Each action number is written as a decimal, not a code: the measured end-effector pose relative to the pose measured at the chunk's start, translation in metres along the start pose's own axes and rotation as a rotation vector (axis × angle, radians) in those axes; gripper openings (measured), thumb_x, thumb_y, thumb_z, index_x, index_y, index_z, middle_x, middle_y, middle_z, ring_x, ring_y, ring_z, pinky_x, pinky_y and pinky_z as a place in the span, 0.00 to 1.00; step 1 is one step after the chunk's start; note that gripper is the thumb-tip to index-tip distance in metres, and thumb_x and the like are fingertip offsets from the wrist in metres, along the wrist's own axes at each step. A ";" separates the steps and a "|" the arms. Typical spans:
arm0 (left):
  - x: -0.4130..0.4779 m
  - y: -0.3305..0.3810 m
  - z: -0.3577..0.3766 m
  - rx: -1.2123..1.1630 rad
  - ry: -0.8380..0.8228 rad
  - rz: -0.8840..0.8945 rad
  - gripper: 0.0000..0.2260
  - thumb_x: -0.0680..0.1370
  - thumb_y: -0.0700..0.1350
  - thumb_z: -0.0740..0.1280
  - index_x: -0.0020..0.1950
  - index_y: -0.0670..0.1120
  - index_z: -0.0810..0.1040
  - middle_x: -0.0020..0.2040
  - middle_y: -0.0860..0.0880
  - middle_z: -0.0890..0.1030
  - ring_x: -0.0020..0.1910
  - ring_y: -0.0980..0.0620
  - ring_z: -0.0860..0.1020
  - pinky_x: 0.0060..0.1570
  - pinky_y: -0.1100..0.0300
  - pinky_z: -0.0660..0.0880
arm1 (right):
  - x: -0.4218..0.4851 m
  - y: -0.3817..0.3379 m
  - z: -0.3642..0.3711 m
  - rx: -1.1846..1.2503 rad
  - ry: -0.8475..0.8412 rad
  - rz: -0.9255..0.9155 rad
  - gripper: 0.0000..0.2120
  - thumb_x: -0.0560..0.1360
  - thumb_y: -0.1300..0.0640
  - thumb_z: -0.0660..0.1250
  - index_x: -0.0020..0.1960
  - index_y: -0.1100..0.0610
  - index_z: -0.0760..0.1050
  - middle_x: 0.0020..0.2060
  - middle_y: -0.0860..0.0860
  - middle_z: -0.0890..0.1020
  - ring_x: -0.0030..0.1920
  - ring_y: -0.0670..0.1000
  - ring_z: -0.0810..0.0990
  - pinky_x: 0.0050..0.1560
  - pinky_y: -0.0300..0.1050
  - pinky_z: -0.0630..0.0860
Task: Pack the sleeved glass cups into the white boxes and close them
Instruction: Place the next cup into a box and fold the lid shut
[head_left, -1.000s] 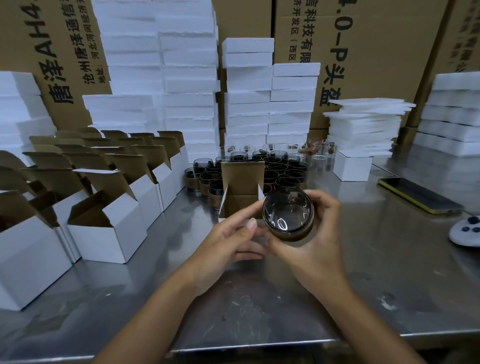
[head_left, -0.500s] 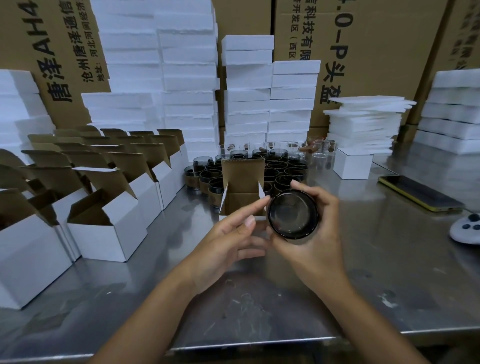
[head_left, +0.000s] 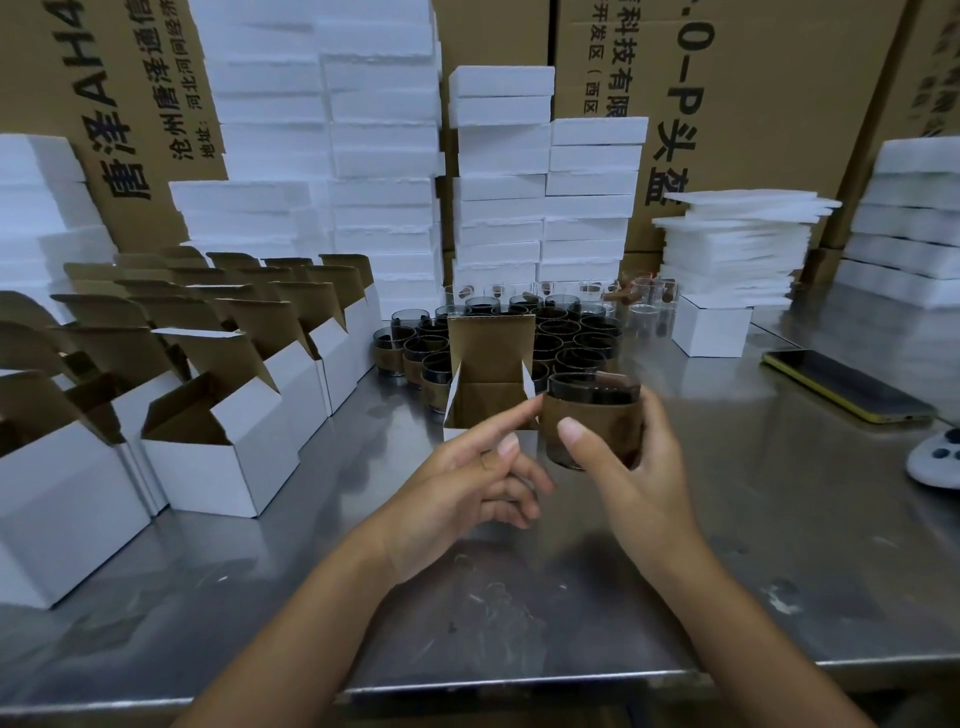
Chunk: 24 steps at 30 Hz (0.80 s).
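Note:
My right hand (head_left: 631, 467) grips a glass cup in a brown sleeve (head_left: 597, 421), held upright above the steel table. My left hand (head_left: 467, 483) is just left of it, forefinger stretched out and touching the sleeve's left edge, the other fingers loosely curled and holding nothing. Right behind both hands stands an open white box (head_left: 488, 374) with its brown lid flap raised. A cluster of several sleeved cups (head_left: 576, 338) waits behind that box.
Rows of open white boxes (head_left: 218, 415) fill the left of the steel table (head_left: 727, 571). Foam stacks (head_left: 540, 197) and big cartons line the back. A closed white box (head_left: 711, 327), a phone (head_left: 847, 384) and a white controller (head_left: 935, 457) lie at right.
The cup in my right hand has turned from mouth-toward-me to upright, showing its brown sleeve. My left hand has slid slightly lower, its forefinger still at the cup.

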<state>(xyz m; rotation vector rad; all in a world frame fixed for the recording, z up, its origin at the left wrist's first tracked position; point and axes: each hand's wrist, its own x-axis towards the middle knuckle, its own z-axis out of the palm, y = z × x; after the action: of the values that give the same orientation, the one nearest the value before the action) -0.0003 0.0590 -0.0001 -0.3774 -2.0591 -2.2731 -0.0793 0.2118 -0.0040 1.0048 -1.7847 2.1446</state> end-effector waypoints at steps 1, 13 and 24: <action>0.000 0.000 0.000 -0.006 -0.008 -0.001 0.26 0.68 0.63 0.71 0.65 0.63 0.73 0.44 0.44 0.80 0.41 0.51 0.78 0.44 0.59 0.76 | 0.000 0.000 0.000 0.014 -0.006 0.022 0.21 0.65 0.51 0.71 0.56 0.52 0.72 0.43 0.42 0.82 0.45 0.40 0.81 0.43 0.34 0.76; -0.001 0.000 0.001 -0.001 -0.063 -0.041 0.31 0.67 0.63 0.72 0.69 0.61 0.69 0.41 0.45 0.78 0.36 0.52 0.76 0.38 0.59 0.76 | 0.005 -0.002 -0.002 0.086 0.033 0.287 0.19 0.65 0.41 0.64 0.50 0.51 0.78 0.37 0.45 0.83 0.37 0.42 0.81 0.34 0.35 0.73; -0.002 0.003 -0.001 0.092 0.192 0.169 0.14 0.71 0.51 0.67 0.56 0.55 0.81 0.32 0.49 0.76 0.29 0.52 0.74 0.29 0.59 0.74 | 0.007 -0.005 -0.001 0.176 0.100 0.329 0.19 0.64 0.42 0.67 0.49 0.52 0.78 0.38 0.45 0.84 0.39 0.41 0.81 0.32 0.34 0.74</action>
<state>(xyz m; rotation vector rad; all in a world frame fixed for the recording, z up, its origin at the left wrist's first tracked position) 0.0023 0.0572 0.0017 -0.3020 -1.9488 -2.0254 -0.0823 0.2119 0.0037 0.6569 -1.8477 2.5340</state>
